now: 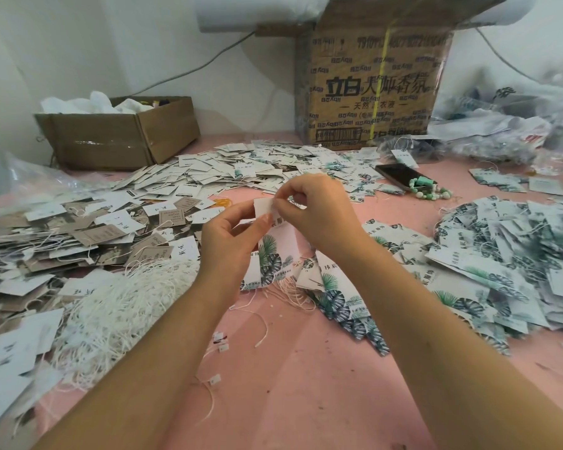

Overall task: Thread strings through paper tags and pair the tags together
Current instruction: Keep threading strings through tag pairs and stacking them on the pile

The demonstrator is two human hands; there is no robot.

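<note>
at the far left a small cardboard box (pixel 121 138) stands open against the wall, with white plastic inside. in front of it a wide heap of brown and white tags (pixel 78 228) covers the pink table (pixel 306 384). nearer the camera, a loose bundle of white strings (pixel 117 303) lies beside that heap.

in the middle, both hands are raised above the table. the left hand (pixel 231 241) has its fingers curled and its thumb pressed on a leaf-print tag (pixel 273 251), which hangs down from the grasp. a small white tag (pixel 263 207) sits at its top. the right hand (pixel 316 209) pinches the upper edge of that small white tag between thumb and forefinger. whether a string runs between those fingers cannot be told.

behind the hands stands a large printed carton (pixel 371 92). to the right of it a dark phone (pixel 400 175) lies flat, with a green bead bracelet (pixel 429 190) touching its near end. at the far right lies a thick pile of leaf-print tags (pixel 517 254), with crumpled clear bags (pixel 517 125) behind it.
</note>
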